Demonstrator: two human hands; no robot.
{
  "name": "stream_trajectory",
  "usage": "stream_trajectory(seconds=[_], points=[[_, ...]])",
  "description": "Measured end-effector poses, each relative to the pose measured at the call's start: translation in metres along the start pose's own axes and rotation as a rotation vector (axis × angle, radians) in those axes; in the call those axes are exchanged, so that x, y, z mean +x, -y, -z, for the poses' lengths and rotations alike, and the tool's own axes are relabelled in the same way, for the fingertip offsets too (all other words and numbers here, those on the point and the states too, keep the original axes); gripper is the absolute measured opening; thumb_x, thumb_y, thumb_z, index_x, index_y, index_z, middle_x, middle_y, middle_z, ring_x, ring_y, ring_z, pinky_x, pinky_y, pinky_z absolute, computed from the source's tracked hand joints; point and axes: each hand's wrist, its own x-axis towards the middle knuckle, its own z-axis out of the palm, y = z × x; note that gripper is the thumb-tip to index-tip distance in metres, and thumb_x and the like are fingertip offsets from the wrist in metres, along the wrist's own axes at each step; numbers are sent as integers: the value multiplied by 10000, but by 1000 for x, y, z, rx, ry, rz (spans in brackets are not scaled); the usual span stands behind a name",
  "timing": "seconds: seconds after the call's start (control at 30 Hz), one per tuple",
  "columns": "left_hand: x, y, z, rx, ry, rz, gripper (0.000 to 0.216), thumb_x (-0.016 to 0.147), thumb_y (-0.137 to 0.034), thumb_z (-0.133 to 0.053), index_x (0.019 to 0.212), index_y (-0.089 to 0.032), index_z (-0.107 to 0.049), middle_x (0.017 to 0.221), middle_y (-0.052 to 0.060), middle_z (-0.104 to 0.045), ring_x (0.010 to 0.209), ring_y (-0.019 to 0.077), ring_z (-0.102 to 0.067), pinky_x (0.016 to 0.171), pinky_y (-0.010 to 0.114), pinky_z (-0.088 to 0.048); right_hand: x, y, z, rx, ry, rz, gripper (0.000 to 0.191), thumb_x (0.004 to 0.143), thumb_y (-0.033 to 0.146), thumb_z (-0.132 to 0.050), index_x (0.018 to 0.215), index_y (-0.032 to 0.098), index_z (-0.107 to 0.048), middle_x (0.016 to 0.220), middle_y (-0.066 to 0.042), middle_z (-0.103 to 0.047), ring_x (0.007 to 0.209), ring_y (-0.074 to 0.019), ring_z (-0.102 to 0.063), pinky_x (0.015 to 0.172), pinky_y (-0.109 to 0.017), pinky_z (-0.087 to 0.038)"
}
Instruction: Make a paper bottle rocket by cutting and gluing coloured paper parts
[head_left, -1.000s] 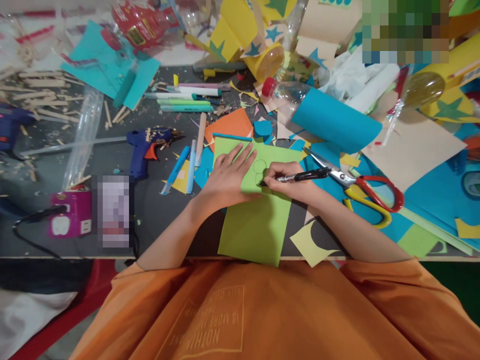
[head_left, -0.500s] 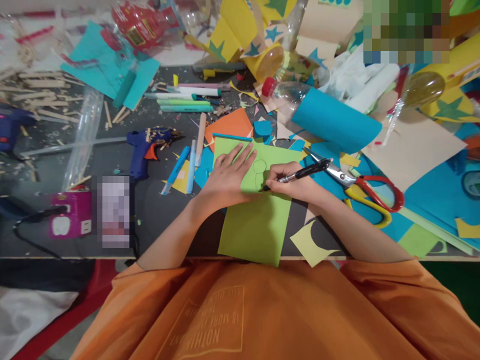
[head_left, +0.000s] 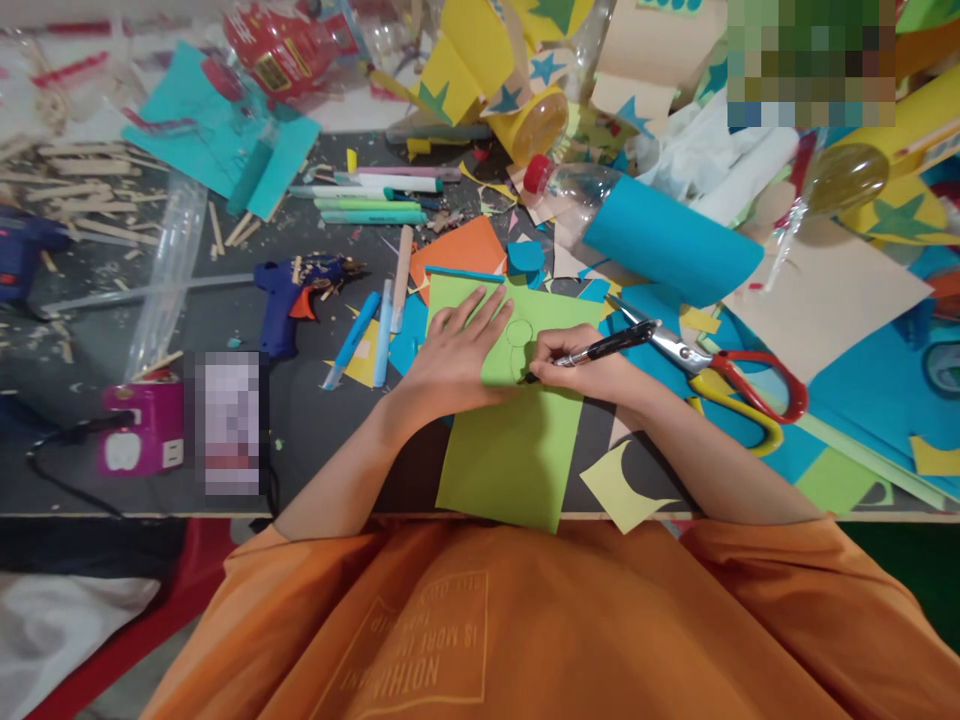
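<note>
A light green paper sheet [head_left: 517, 450] lies on the dark table in front of me. My left hand [head_left: 457, 350] rests flat on its upper left part, fingers stretched out. My right hand [head_left: 585, 370] is closed round a black pen [head_left: 600, 350], its tip touching the green sheet just below a small drawn circle outline [head_left: 519, 332]. Red and yellow handled scissors [head_left: 720, 375] lie just right of my right hand.
A blue glue gun [head_left: 296, 290] and blue markers [head_left: 364, 335] lie to the left. Orange paper [head_left: 457, 255], a bottle wrapped in blue paper [head_left: 660, 245], pens [head_left: 375, 200], wooden sticks [head_left: 82, 180] and paper scraps crowd the back. A pink box [head_left: 139, 425] sits at left.
The pen's rear end tilted upward and its tip moved slightly along the line below the circle. My left hand has stayed put.
</note>
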Motion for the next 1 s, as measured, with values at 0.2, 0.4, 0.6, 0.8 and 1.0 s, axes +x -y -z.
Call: stream_trajectory(seconds=[0.2,0.4,0.6,0.8,1.0], points=[[0,2,-3,0,-37,-14,972,835,-615,-616,1592,-162,-209,1689,148,-133,1559,369,-129,1214,505,-208,0,-1,1,16,74,27,178,690,237,-545,533,203,-467,490,58,-446,472,-66,-351,469,-221,-278],[0,3,-3,5,-18,-5,985,834,-601,-626,1600,-165,-186,1691,143,-114,1562,374,-110,1218,510,-193,0,1,2,31,86,25,166,683,223,-549,537,201,-473,493,59,-445,476,-66,-351,466,-222,-274],[0,1,-2,5,-15,5,991,844,-605,-622,1603,-156,-168,1692,142,-120,1566,360,-102,1227,508,-186,0,-3,3,170,-220,16,188,745,280,-586,592,214,-501,534,37,-531,468,-81,-458,472,-232,-367],[1,0,-1,-12,-12,26,956,873,-639,-578,1605,-181,-168,1691,139,-144,1562,372,-114,1224,511,-196,1,-6,0,177,-382,-6,357,801,549,-686,704,217,-598,600,-1,-624,496,-121,-563,470,-257,-429],[-1,0,-1,-17,-36,4,948,868,-593,-609,1599,-160,-188,1681,163,-163,1561,369,-127,1217,515,-210,0,-6,0,-3,-429,-51,428,787,526,-703,559,227,-498,486,21,-551,462,-124,-523,497,-277,-404]])
